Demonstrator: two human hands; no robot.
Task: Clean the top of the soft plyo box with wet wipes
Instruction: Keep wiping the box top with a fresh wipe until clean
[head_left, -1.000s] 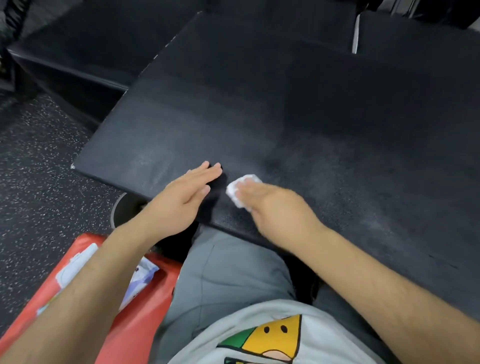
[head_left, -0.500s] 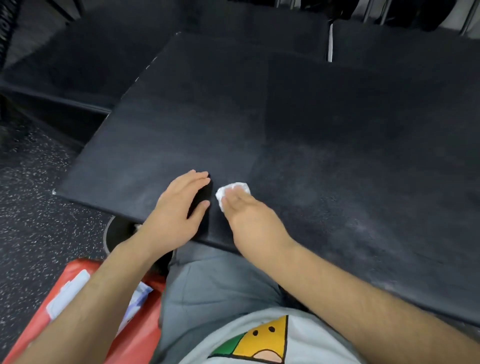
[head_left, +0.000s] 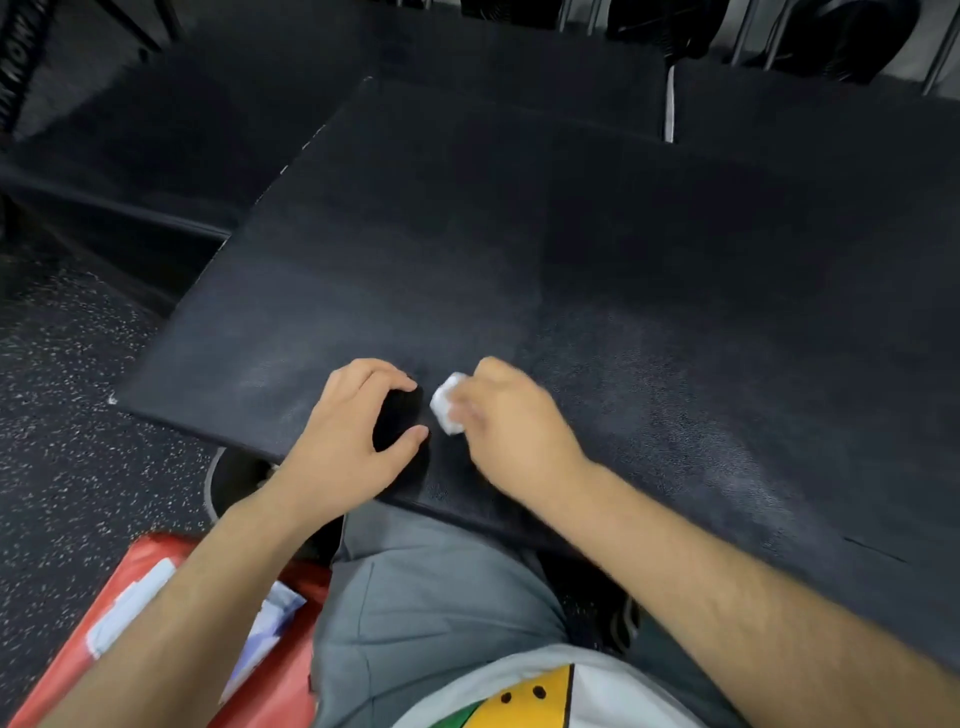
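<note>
Wipe (head_left: 445, 410) sits balled in your right grip (head_left: 514, 436), fingers pinched round it, pressed on the box (head_left: 519, 234) top near its front edge. Most of the top lies ahead and right. Left grip (head_left: 348, 431) rests just left, curled, empty.

This looks like a gym: the dark rubber floor (head_left: 67, 467) is flecked with white, a wide black padded box (head_left: 519, 260) stands among other padded blocks (head_left: 182, 130), and the dark round shapes (head_left: 841, 36) behind may be weight plates.
</note>
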